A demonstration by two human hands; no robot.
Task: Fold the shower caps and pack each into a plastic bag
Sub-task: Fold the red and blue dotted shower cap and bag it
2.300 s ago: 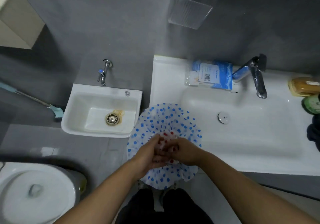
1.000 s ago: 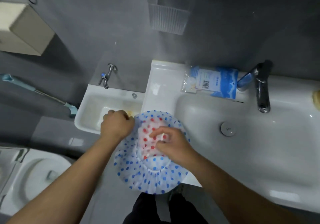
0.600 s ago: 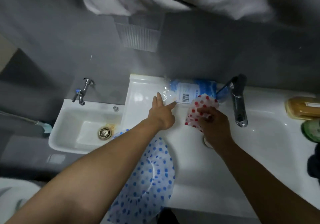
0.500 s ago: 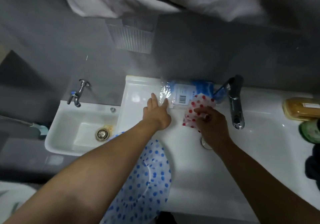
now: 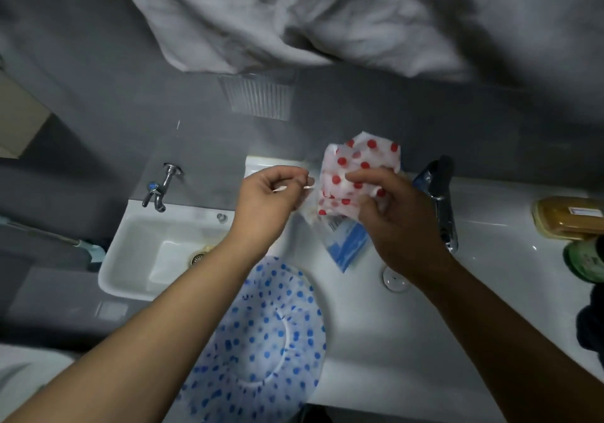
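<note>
Looking down from a head camera at a bathroom counter, 2 bare forearms reach forward over a large white sink [image 5: 474, 341]. The right hand [image 5: 397, 223] is raised above the basin, its fingers clenched around a folded, crumpled shower cap with red dots [image 5: 354, 174]; the cap sticks up past the fingertips, in front of the grey wall. The left hand [image 5: 264, 205] is level with it and just beside it, thumb and forefinger pinched on the thin edge of a clear plastic bag [image 5: 309, 200]; the film is nearly see-through and its outline is hard to follow. Below the hands, a blue and white packet [image 5: 346, 246] hangs or lies at a tilt over the basin; which of the two cannot be told, nor whether either hand touches it. A second shower cap with blue dots [image 5: 264, 344] lies spread open on the near left part of the sink, partly under the left forearm and hanging over the front edge. A chrome tap [image 5: 439, 200] stands right of the right hand. A smaller, lower basin [image 5: 130, 269] with its own small tap [image 5: 160, 184] is on the left. A yellow-brown soap box [image 5: 568, 218] and a green jar [image 5: 586, 260] are at the far right. Pale cloth [image 5: 327, 20] hangs across the top.
</note>
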